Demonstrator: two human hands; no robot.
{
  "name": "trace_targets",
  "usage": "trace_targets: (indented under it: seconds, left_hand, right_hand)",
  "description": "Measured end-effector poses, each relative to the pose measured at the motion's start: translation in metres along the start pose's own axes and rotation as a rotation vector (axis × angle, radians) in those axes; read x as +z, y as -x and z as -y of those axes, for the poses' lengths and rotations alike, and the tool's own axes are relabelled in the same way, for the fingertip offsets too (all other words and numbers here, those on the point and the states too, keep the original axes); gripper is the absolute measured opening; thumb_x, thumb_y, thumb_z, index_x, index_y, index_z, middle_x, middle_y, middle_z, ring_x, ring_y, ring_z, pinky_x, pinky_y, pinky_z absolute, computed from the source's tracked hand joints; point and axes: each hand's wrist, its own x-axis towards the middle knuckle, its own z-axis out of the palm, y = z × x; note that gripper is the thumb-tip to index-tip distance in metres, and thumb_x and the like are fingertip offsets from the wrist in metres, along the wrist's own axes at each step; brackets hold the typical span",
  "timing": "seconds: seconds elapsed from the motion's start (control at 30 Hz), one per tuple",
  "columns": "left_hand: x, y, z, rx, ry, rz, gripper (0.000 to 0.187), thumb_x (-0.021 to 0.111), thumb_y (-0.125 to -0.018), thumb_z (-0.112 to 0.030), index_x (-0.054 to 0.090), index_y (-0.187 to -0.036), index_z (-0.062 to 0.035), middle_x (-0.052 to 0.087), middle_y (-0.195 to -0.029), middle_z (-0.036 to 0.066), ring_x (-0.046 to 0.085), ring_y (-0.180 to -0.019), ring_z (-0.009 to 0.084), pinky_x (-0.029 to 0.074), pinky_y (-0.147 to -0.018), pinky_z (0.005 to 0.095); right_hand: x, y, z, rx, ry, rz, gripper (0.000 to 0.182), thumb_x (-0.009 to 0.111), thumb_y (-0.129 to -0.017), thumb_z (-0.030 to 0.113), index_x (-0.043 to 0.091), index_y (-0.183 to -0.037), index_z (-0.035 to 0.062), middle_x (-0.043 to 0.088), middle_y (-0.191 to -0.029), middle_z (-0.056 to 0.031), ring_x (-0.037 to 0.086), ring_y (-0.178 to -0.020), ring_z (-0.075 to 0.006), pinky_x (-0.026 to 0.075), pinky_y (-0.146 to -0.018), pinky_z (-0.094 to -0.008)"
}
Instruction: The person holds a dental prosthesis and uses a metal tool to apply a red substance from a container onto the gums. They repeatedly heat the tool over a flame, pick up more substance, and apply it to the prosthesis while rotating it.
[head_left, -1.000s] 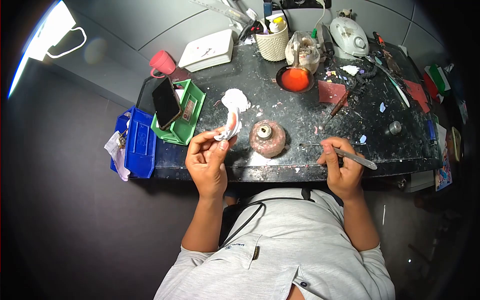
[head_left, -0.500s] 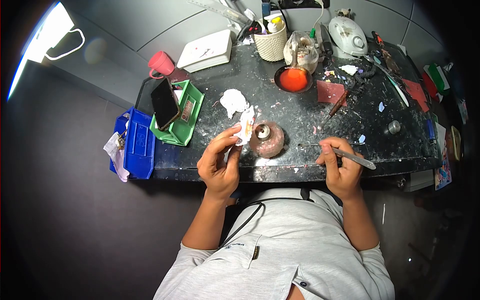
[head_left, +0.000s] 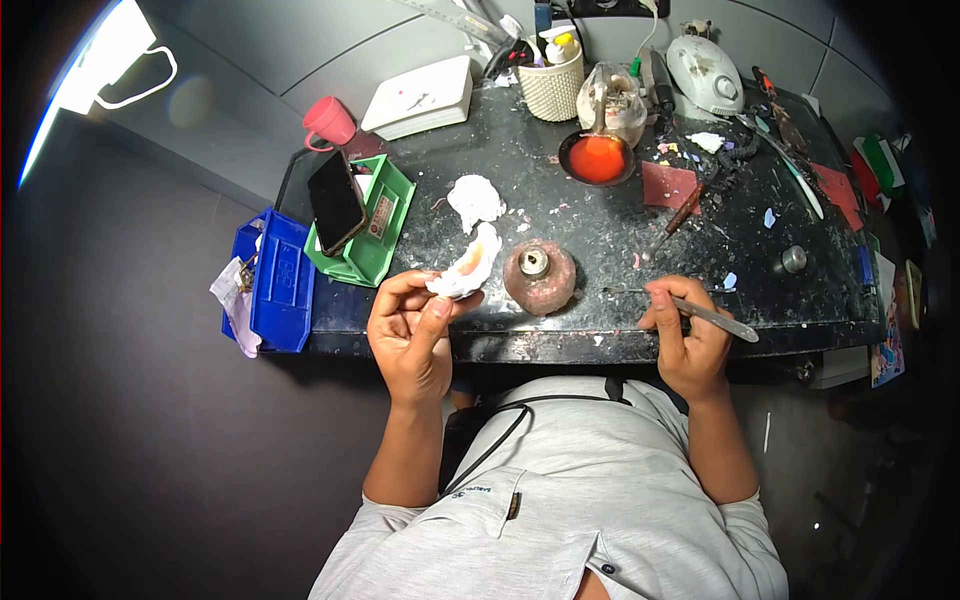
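Between its thumb and fingers my left hand (head_left: 415, 335) holds a curved white plaster piece (head_left: 470, 268) with a pinkish-orange patch on its face. Another white plaster piece (head_left: 476, 202) lies on the bench just beyond it. My right hand (head_left: 690, 335) is closed round a thin metal tool (head_left: 715, 320), its narrow end pointing left over the bench edge. Between the hands stands a round pinkish burner (head_left: 540, 285) with a metal neck; neither hand touches it. No flame can be made out.
A pan of red material (head_left: 597, 160) sits behind the burner. At the left are a green bin (head_left: 385, 225) with a phone (head_left: 337, 203) and a blue bin (head_left: 283, 290). A brown-handled tool (head_left: 683, 212) and red sheet (head_left: 668, 185) lie at the right.
My left hand has moved left and slightly down, away from the burner, and turned the plaster piece so its coloured face shows. My right hand has barely moved; the view has shifted slightly.
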Motion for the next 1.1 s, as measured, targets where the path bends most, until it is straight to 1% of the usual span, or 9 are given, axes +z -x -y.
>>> trace_targets:
  seconds: [0.07,0.17,0.23,0.43,0.5,0.57,0.67,0.77,1.1]
  left_hand:
    - [-0.004,0.002,-0.006,-0.074,0.094,0.057,0.029,0.062,-0.097,-0.001,0.052,-0.124,0.0050,0.068,-0.113,0.028,0.073,-0.099,0.0378,0.062,-0.089,0.0484]
    - [-0.003,0.003,-0.013,-0.116,0.175,0.111,0.030,0.059,-0.100,-0.005,0.051,-0.127,0.0058,0.067,-0.115,0.030,0.072,-0.100,0.0401,0.063,-0.086,0.0463]
    - [-0.005,0.006,-0.015,-0.139,0.192,0.096,0.031,0.057,-0.101,-0.007,0.050,-0.129,0.0059,0.067,-0.114,0.030,0.072,-0.100,0.0399,0.063,-0.084,0.0447]
    - [-0.002,0.010,-0.022,-0.227,0.370,0.081,0.037,0.057,-0.098,-0.007,0.047,-0.130,0.0072,0.065,-0.114,0.027,0.072,-0.100,0.0385,0.064,-0.085,0.0485]
    - [0.000,0.012,-0.024,-0.256,0.442,0.125,0.039,0.058,-0.097,-0.008,0.046,-0.131,0.0079,0.064,-0.115,0.026,0.071,-0.102,0.0388,0.064,-0.086,0.0508]
    - [0.002,0.015,-0.028,-0.273,0.445,0.089,0.041,0.058,-0.097,-0.009,0.045,-0.131,0.0081,0.062,-0.111,0.027,0.070,-0.102,0.0378,0.063,-0.084,0.0500]
    - [0.005,0.017,-0.034,-0.275,0.491,0.161,0.037,0.060,-0.095,-0.003,0.052,-0.129,0.0096,0.065,-0.114,0.024,0.068,-0.107,0.0298,0.058,-0.094,0.0450]
    - [0.013,0.018,-0.040,-0.254,0.518,0.190,0.037,0.061,-0.095,-0.004,0.052,-0.128,0.0095,0.065,-0.113,0.025,0.068,-0.105,0.0295,0.057,-0.094,0.0425]
    - [0.027,0.022,-0.051,-0.251,0.534,0.309,0.037,0.064,-0.093,-0.007,0.053,-0.125,0.0088,0.067,-0.106,0.026,0.069,-0.105,0.0306,0.056,-0.093,0.0433]
  right_hand:
    - [0.001,0.000,0.000,-0.007,0.009,-0.006,0.013,0.062,-0.103,0.011,0.067,-0.102,-0.0006,0.068,-0.070,-0.0089,0.071,-0.061,-0.0155,0.052,-0.054,-0.0275]
    - [0.001,0.001,-0.001,0.002,-0.004,-0.007,0.013,0.062,-0.103,0.011,0.067,-0.101,-0.0007,0.068,-0.070,-0.0090,0.071,-0.061,-0.0156,0.052,-0.055,-0.0274]
    - [0.000,0.001,-0.001,0.013,0.004,-0.005,0.014,0.062,-0.103,0.012,0.067,-0.102,-0.0008,0.068,-0.070,-0.0090,0.071,-0.061,-0.0156,0.053,-0.056,-0.0276]
    - [0.001,0.001,0.000,0.019,0.014,-0.005,0.014,0.062,-0.103,0.013,0.066,-0.102,-0.0008,0.068,-0.069,-0.0091,0.071,-0.061,-0.0158,0.052,-0.056,-0.0276]
    - [0.001,0.001,0.001,0.028,0.012,0.001,0.014,0.062,-0.103,0.013,0.066,-0.102,-0.0008,0.068,-0.068,-0.0092,0.070,-0.061,-0.0157,0.052,-0.056,-0.0275]
    - [0.001,0.001,0.001,0.037,0.011,0.008,0.014,0.061,-0.103,0.012,0.066,-0.102,-0.0009,0.068,-0.068,-0.0092,0.070,-0.060,-0.0156,0.052,-0.057,-0.0275]
    - [0.001,0.001,0.001,0.032,0.019,0.007,0.014,0.061,-0.103,0.012,0.066,-0.101,-0.0012,0.068,-0.067,-0.0090,0.069,-0.060,-0.0153,0.051,-0.057,-0.0277]
    - [0.003,0.002,0.001,0.056,-0.001,-0.002,0.015,0.061,-0.103,0.012,0.066,-0.101,-0.0017,0.068,-0.067,-0.0090,0.069,-0.061,-0.0152,0.051,-0.057,-0.0277]
    - [0.005,0.003,0.000,0.092,-0.024,-0.016,0.015,0.060,-0.104,0.011,0.066,-0.101,-0.0022,0.068,-0.067,-0.0079,0.068,-0.061,-0.0133,0.051,-0.059,-0.0265]
